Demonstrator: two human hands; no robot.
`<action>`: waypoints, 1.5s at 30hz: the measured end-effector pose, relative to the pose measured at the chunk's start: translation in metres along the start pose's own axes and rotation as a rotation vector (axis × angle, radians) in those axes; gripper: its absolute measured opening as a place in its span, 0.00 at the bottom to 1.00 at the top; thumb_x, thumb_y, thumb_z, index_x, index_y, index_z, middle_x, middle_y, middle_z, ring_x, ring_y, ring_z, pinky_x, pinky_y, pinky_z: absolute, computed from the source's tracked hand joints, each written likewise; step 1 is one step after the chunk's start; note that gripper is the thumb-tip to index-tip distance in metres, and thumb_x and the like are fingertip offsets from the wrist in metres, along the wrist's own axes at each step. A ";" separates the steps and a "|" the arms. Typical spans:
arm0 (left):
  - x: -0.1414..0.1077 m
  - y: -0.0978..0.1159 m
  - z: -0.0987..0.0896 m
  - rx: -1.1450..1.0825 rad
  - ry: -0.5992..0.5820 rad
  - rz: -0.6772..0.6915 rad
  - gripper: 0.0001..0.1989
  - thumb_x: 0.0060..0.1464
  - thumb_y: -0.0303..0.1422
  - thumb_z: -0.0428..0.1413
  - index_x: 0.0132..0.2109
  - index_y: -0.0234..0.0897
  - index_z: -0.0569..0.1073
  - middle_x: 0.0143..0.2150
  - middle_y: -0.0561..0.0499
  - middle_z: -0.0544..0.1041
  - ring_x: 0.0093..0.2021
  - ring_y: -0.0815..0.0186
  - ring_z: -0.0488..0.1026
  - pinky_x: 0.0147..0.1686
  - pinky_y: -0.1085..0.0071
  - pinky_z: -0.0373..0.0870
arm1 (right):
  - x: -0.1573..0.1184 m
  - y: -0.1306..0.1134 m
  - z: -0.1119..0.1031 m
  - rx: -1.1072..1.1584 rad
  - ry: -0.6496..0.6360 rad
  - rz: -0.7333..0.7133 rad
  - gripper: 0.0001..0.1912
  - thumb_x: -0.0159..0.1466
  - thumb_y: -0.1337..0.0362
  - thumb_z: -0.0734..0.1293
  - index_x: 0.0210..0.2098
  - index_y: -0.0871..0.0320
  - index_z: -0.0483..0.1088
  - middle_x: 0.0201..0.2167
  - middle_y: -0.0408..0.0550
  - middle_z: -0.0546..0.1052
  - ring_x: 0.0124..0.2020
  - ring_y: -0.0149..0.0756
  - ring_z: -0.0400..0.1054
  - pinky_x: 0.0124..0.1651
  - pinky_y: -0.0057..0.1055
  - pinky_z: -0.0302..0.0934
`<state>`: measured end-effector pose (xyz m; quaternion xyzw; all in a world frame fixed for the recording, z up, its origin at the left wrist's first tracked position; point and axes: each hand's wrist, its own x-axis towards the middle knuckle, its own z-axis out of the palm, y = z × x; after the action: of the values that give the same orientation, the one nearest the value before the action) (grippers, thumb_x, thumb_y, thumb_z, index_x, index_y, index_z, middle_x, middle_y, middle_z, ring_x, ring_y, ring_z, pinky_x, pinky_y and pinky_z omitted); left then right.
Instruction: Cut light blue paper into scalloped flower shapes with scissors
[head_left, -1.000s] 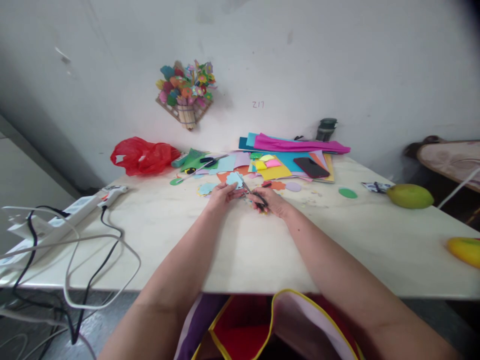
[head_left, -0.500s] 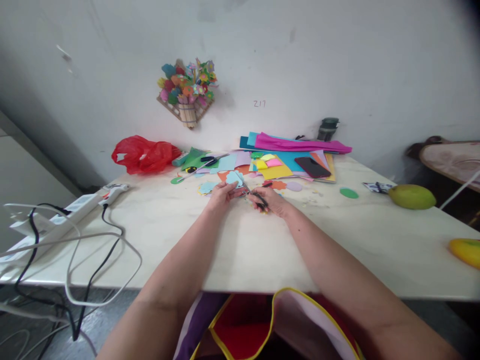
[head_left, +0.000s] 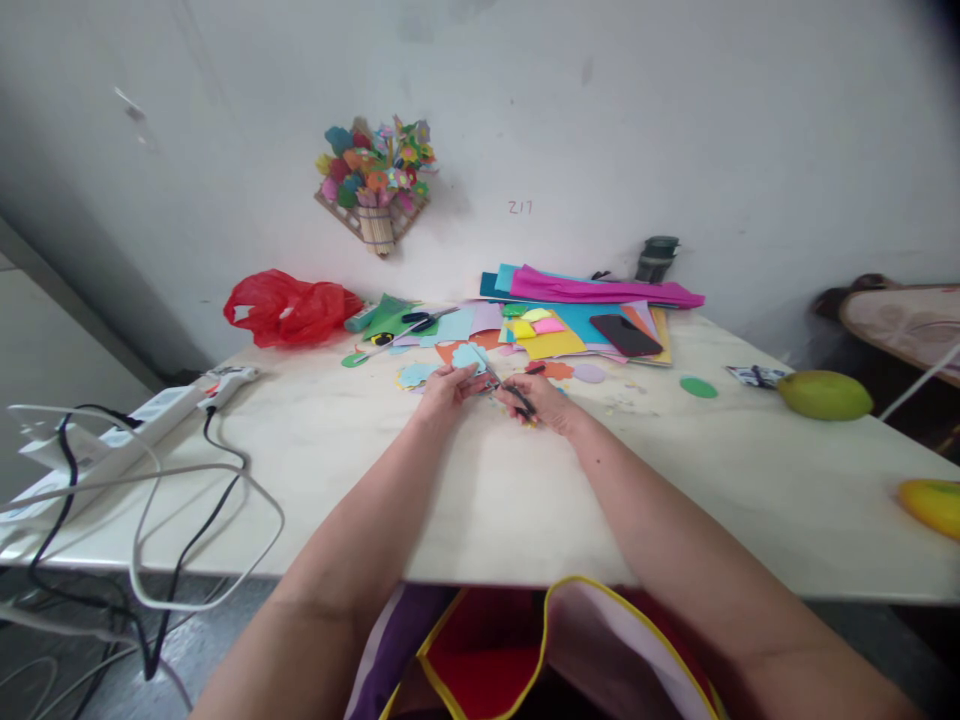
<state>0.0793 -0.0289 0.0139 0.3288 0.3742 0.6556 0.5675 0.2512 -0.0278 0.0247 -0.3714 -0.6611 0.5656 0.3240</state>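
My left hand (head_left: 448, 390) is closed on a light blue scalloped paper flower (head_left: 468, 358), pinching its lower edge. A pair of dark-handled scissors (head_left: 519, 400) sits in my right hand (head_left: 546, 402), with fingers wrapped round the handles. The scissor blades point up and left, against the right edge of the blue flower; whether they are parted is too small to tell. Another light blue flower cutout (head_left: 415, 375) lies left of my left hand. Orange flower (head_left: 556, 370) and lilac (head_left: 589, 373) cutouts lie just beyond my right hand, with small paper scraps (head_left: 626, 398) beside them.
Behind my hands lie coloured sheets (head_left: 559, 345), a phone (head_left: 626, 335), a second pair of scissors (head_left: 421, 320) and a red plastic bag (head_left: 289, 308). A power strip (head_left: 112, 450) with loose cables is at left. A green fruit (head_left: 825, 395) and a yellow one (head_left: 930, 505) lie at right.
Almost nothing differs. Both hands keep their place with the paper flower and the scissors; the whole view has shifted very slightly.
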 end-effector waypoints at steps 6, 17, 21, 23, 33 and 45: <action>0.001 -0.002 -0.003 -0.034 -0.034 -0.018 0.06 0.44 0.23 0.61 0.33 0.30 0.73 0.33 0.45 0.79 0.31 0.65 0.78 0.33 0.72 0.75 | -0.003 -0.005 0.003 0.006 0.018 0.003 0.12 0.52 0.59 0.71 0.27 0.59 0.67 0.13 0.37 0.66 0.12 0.22 0.56 0.12 0.19 0.44; 0.002 -0.003 -0.003 -0.059 -0.038 -0.019 0.07 0.44 0.22 0.61 0.34 0.31 0.73 0.33 0.46 0.79 0.31 0.65 0.78 0.34 0.73 0.75 | -0.003 -0.006 0.004 0.031 0.024 0.010 0.11 0.52 0.60 0.71 0.27 0.59 0.66 0.13 0.37 0.66 0.11 0.23 0.56 0.12 0.20 0.44; 0.002 -0.003 -0.002 -0.076 -0.041 -0.023 0.07 0.44 0.22 0.60 0.34 0.30 0.72 0.32 0.47 0.79 0.31 0.65 0.78 0.32 0.74 0.75 | -0.001 -0.004 0.003 0.029 0.021 0.019 0.11 0.53 0.60 0.70 0.28 0.59 0.66 0.13 0.36 0.65 0.12 0.23 0.55 0.12 0.20 0.45; 0.002 -0.003 -0.002 -0.083 -0.038 -0.024 0.07 0.45 0.21 0.60 0.34 0.30 0.72 0.32 0.47 0.79 0.30 0.65 0.78 0.31 0.74 0.75 | 0.000 -0.003 0.003 0.031 0.014 0.024 0.11 0.53 0.60 0.70 0.28 0.59 0.66 0.13 0.36 0.65 0.12 0.23 0.56 0.13 0.20 0.46; -0.001 -0.001 0.001 -0.100 -0.027 -0.031 0.06 0.46 0.20 0.58 0.34 0.29 0.72 0.31 0.47 0.79 0.30 0.65 0.78 0.30 0.74 0.75 | -0.002 -0.004 0.004 0.049 0.015 0.023 0.12 0.52 0.60 0.71 0.28 0.60 0.66 0.13 0.36 0.64 0.12 0.23 0.55 0.13 0.20 0.47; 0.000 -0.001 -0.001 -0.089 -0.029 -0.047 0.05 0.46 0.20 0.57 0.34 0.28 0.73 0.31 0.44 0.79 0.30 0.64 0.78 0.33 0.72 0.75 | 0.001 -0.001 0.003 0.048 0.016 0.007 0.11 0.51 0.61 0.71 0.27 0.59 0.67 0.13 0.36 0.64 0.12 0.23 0.55 0.13 0.21 0.47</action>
<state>0.0794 -0.0287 0.0126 0.3039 0.3438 0.6534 0.6021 0.2478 -0.0287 0.0252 -0.3705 -0.6434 0.5794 0.3363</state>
